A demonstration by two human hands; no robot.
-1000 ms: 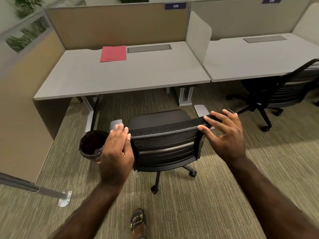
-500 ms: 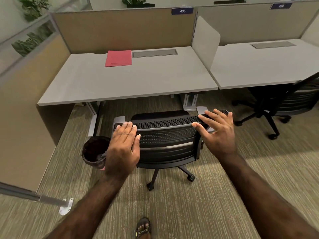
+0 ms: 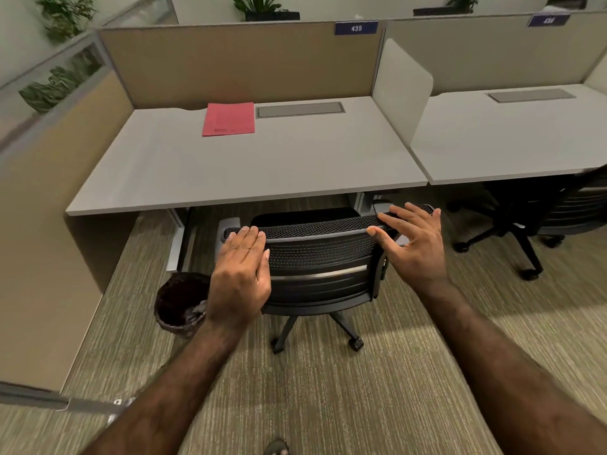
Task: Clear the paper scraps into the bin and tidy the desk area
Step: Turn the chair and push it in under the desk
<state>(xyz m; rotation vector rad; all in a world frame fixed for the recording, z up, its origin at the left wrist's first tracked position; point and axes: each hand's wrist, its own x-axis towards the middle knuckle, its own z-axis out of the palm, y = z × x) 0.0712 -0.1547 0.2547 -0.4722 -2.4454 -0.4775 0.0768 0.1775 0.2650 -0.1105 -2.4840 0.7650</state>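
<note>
While both hands rest flat on its mesh backrest, the office chair [image 3: 320, 257] faces the desk [image 3: 249, 172] straight ahead — seat partly beneath. Left hand [image 3: 241, 274] and right hand [image 3: 412, 243] lie with fingers spread, pressing without gripping. The bin [image 3: 179, 305] stands beside the left wrist — no scraps visible on the desk.

You are standing in an open-plan office. 2 pale grey rectangular desks [image 3: 249, 172] sit side by side, split by a white rounded divider panel [image 3: 402, 90] and backed by tan fabric cubicle partitions [image 3: 236, 64]. A blue number plate reading 435 [image 3: 356, 28] marks the nearer bay. A black mesh-backed swivel chair on castors [image 3: 318, 257], a dark round waste bin [image 3: 179, 303] and striped olive carpet [image 3: 328, 395] complete it.
</note>
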